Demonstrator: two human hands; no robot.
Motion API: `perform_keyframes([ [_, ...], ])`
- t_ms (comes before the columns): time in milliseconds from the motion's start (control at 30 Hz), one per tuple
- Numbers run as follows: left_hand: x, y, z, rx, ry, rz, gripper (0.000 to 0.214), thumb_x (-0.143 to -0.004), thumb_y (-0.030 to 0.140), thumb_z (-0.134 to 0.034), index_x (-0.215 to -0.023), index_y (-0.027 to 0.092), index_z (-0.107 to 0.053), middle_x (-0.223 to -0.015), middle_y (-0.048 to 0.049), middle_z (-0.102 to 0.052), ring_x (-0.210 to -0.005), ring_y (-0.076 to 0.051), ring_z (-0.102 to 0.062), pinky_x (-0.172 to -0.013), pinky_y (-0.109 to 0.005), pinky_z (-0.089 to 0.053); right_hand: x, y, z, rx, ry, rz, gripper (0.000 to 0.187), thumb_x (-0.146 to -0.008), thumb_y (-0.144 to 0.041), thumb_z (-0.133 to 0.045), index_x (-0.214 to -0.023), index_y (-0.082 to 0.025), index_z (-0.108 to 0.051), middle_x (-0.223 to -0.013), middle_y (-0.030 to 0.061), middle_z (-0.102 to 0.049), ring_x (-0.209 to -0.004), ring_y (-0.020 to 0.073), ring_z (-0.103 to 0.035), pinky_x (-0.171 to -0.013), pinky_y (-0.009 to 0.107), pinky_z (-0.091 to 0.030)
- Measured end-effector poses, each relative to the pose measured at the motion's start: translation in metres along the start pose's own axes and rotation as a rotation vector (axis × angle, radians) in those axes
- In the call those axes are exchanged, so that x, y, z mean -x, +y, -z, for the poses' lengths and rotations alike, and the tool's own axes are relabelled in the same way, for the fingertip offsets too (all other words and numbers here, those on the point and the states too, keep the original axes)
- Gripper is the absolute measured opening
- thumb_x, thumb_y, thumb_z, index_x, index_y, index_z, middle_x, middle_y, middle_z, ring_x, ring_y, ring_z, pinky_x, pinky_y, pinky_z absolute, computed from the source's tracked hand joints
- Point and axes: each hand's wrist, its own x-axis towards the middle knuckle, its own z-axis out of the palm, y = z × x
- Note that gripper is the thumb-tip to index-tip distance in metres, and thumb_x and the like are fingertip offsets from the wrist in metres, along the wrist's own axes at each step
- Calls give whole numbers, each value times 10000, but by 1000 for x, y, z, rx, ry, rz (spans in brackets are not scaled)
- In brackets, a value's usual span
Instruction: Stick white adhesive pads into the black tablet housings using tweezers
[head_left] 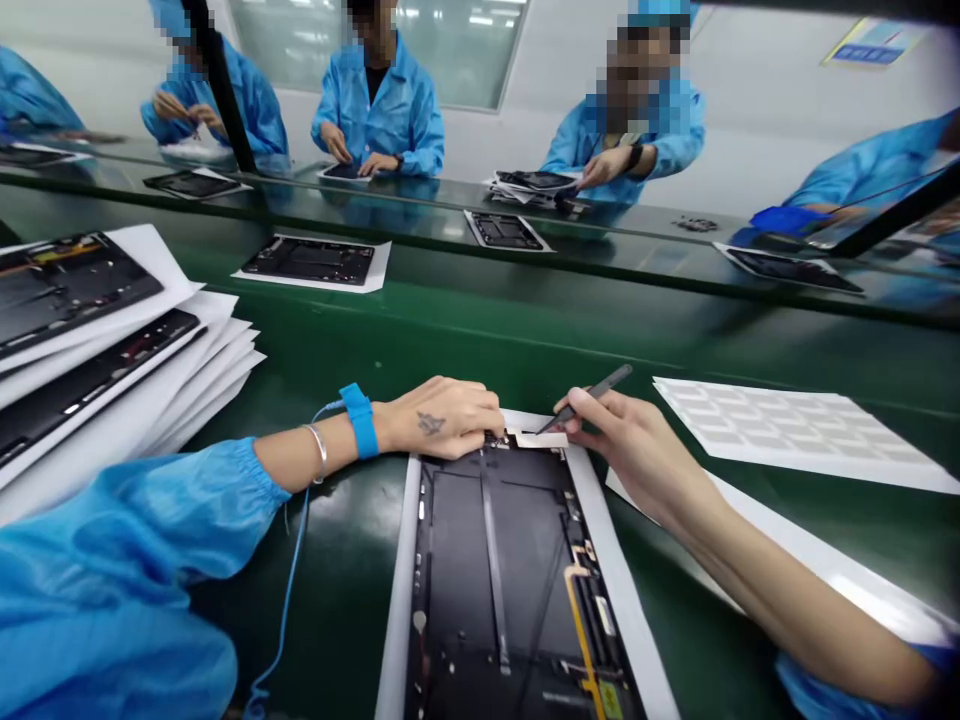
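Observation:
A black tablet housing (pixel 525 560) lies face up before me on a white sheet (pixel 630 600), its inner side showing an orange flex cable (pixel 579 630) and small parts along the edges. My left hand (pixel 450 415) rests on the housing's far edge, fingers curled and pressed together; what is under the fingertips is hidden. In my right hand (pixel 607 425) is a pair of dark tweezers (pixel 611 383), pinched between thumb and fingers. Their tips point down to a pale strip (pixel 541 439) at the far right corner of the housing.
Stacked housings on white sheets (pixel 202 385) stand at my left. Sheets of pale labels (pixel 795 425) lie at the right. Across the green bench (pixel 420 330), more housings (pixel 315 260) lie on a dark belt or ledge, with several co-workers behind. A blue wrist-strap cord (pixel 294 570) trails from my left wrist.

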Motion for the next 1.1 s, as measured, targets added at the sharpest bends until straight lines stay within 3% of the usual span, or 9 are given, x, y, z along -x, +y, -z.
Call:
perform_keyframes([
  [400, -1, 3, 4, -5, 23, -23, 233, -869, 56, -472, -919, 158, -675, -919, -33, -692, -820, -162, -586, -670, -272, -423, 7, 11, 1, -9, 26, 56, 424, -668, -593, -792, -622, -191, -666, -686, 24, -608, -724, 157, -568, -769, 304, -518],
  [1100, -2, 3, 3, -12, 27, -18, 238, -858, 52, -470, -909, 159, -677, -904, -32, -691, -810, -161, -580, -655, -275, -419, 6, 11, 1, 45, 26, 42, 451, -661, -625, -782, -640, -191, -662, -695, 28, -630, -735, 165, -585, -791, 313, -505],
])
